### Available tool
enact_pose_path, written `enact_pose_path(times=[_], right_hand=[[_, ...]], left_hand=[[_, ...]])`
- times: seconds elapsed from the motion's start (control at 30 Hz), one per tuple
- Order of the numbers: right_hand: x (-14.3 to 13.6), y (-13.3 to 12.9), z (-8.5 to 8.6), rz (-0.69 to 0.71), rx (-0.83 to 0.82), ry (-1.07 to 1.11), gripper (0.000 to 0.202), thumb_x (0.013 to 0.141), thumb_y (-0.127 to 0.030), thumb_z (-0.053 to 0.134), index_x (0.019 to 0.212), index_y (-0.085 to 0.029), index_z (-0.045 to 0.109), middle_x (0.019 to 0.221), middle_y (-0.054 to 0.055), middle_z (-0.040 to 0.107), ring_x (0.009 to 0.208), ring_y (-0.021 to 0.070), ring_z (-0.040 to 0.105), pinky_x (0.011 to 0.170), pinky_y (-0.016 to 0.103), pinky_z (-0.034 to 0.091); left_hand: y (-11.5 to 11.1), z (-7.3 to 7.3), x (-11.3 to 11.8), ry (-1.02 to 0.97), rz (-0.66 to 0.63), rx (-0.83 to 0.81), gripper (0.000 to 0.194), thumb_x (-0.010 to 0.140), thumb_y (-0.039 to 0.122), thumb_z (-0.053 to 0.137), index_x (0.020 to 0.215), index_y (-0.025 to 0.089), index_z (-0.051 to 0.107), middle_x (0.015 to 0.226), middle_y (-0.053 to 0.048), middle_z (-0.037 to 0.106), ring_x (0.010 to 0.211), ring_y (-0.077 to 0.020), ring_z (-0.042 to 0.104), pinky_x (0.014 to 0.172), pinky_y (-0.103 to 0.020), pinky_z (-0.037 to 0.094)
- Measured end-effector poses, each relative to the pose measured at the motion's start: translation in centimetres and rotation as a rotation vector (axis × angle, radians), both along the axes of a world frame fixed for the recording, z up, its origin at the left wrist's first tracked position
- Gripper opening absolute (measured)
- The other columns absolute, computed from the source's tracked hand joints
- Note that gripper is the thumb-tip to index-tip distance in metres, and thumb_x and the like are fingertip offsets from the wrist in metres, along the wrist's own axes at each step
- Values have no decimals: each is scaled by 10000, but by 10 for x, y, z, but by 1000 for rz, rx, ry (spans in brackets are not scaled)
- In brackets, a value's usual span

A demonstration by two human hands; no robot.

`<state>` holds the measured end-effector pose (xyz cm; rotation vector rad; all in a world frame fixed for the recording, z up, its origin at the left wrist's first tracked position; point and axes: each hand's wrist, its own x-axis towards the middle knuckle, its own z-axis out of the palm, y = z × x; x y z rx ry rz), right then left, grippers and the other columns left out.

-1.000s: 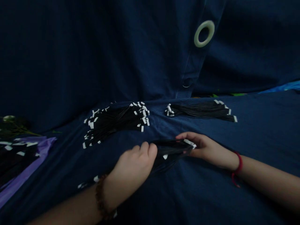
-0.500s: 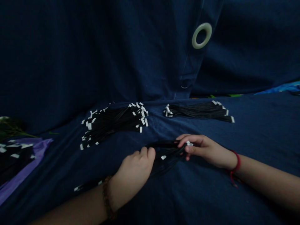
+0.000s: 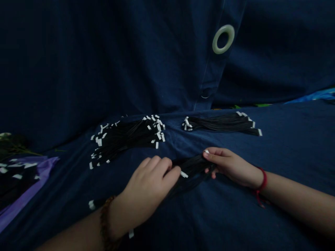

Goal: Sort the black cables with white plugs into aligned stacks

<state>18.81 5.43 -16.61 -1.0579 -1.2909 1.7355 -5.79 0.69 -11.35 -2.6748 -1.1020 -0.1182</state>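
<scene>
Between my hands hangs a bundle of thin black cables [image 3: 193, 164] with white connector ends. My left hand [image 3: 149, 186] is wrapped round its left part, back of the hand toward me, and a white end shows beside the thumb. My right hand [image 3: 227, 162] pinches the right part between thumb and finger, with a white tip at the fingertips. On the cloth behind lie a large pile of like cables [image 3: 128, 136] at the left and a smaller neat bundle [image 3: 220, 124] at the right.
Dark blue cloth [image 3: 288, 157] covers the work surface, and a blue curtain with a pale ring [image 3: 223, 39] hangs behind. At the left edge a purple bag [image 3: 47, 170] holds more white-tipped cables. Other white ends [image 3: 91, 204] show near my left forearm.
My left hand has shifted slightly right along the cables and its thumb now reaches forward. My right fingers have closed into a pinch on a white end. The piles behind stay put.
</scene>
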Motion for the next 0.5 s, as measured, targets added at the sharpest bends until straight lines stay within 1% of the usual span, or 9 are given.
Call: enact_pose_path(times=[0.07, 0.2, 0.27, 0.33, 0.4, 0.47, 0.5], right_hand=[[-1, 1, 0, -10, -8, -8, 355, 736, -445, 700, 799, -121, 569, 729, 17, 582, 604, 93, 579, 451, 171, 475], [-1, 1, 0, -24, -21, -14, 345, 722, -427, 716, 802, -130, 558, 713, -3, 564, 596, 93, 586, 440, 169, 483], [-1, 1, 0, -26, -29, -16, 342, 719, -421, 718, 796, -131, 554, 711, -4, 563, 593, 95, 590, 439, 173, 488], [-1, 1, 1, -24, -39, -16, 341, 721, -420, 715, 791, -130, 552, 721, 5, 573, 595, 100, 597, 442, 178, 494], [-1, 1, 1, -24, -48, -11, 340, 725, -422, 709, 790, -129, 549, 737, 15, 585, 597, 104, 604, 446, 183, 500], [-1, 1, 1, -28, -55, -2, 335, 728, -419, 707, 793, -133, 544, 739, 13, 583, 598, 106, 610, 451, 184, 505], [-1, 1, 0, -30, -57, 2, 330, 730, -415, 707, 793, -136, 542, 733, 8, 578, 597, 107, 612, 452, 184, 507]], left_hand=[[-2, -7, 3, 59, -45, 60, 232, 906, 134, 392, 1048, 205, 561, 896, -31, 559, 778, -207, 488, 648, -351, 397], [4, -20, 4, 91, 53, 31, 207, 898, 168, 445, 1075, 184, 550, 918, -36, 566, 810, -219, 499, 658, -355, 395], [8, -21, 2, 87, 56, -13, 186, 908, 165, 420, 1022, 191, 564, 930, -36, 572, 816, -218, 505, 673, -358, 399], [11, -16, -1, 43, 55, -84, 180, 912, 161, 402, 955, 196, 573, 934, -32, 580, 827, -213, 516, 705, -361, 408], [13, -5, -4, -70, 82, -181, 166, 914, 176, 401, 940, 199, 564, 932, -26, 592, 859, -204, 536, 757, -357, 420], [13, 11, -8, -238, 170, -279, 156, 920, 198, 385, 963, 197, 535, 920, -22, 611, 868, -188, 570, 769, -331, 434], [13, 19, -11, -332, 224, -322, 160, 927, 207, 367, 988, 196, 514, 908, -21, 623, 854, -177, 590, 750, -309, 443]])
